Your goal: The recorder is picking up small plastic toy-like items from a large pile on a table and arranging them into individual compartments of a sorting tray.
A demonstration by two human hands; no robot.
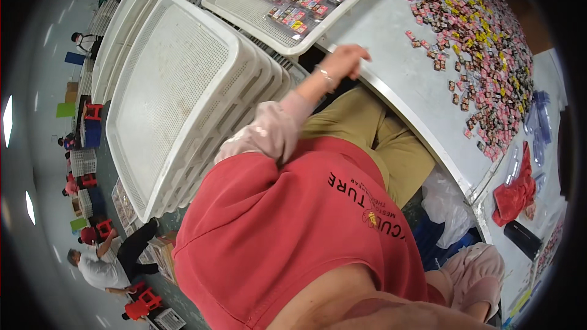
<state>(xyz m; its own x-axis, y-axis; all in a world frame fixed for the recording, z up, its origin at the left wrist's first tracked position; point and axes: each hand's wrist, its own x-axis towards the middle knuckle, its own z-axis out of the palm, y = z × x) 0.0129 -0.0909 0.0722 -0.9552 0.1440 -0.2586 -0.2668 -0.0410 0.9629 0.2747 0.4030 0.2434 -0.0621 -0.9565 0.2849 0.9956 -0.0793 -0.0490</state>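
Observation:
My left hand [343,61], with a thin bracelet at the wrist, reaches out from a pink sleeve to the edge of the grey table [397,79]. Its fingers are loosely bent and I see nothing in them. It hovers just below the corner of a white perforated tray [244,6] that holds rows of small colourful packets [306,0]. A wide heap of the same small packets [483,43] covers the table beyond the hand. Of my right arm only the pink sleeve [474,269] shows at the lower right; the hand itself is hidden.
A tall stack of empty white trays [183,98] leans at my left. A red cloth [516,195], clear plastic sleeves [538,128] and a black object [523,238] lie on the table's right end. Other people sit on red stools [101,266] at far left.

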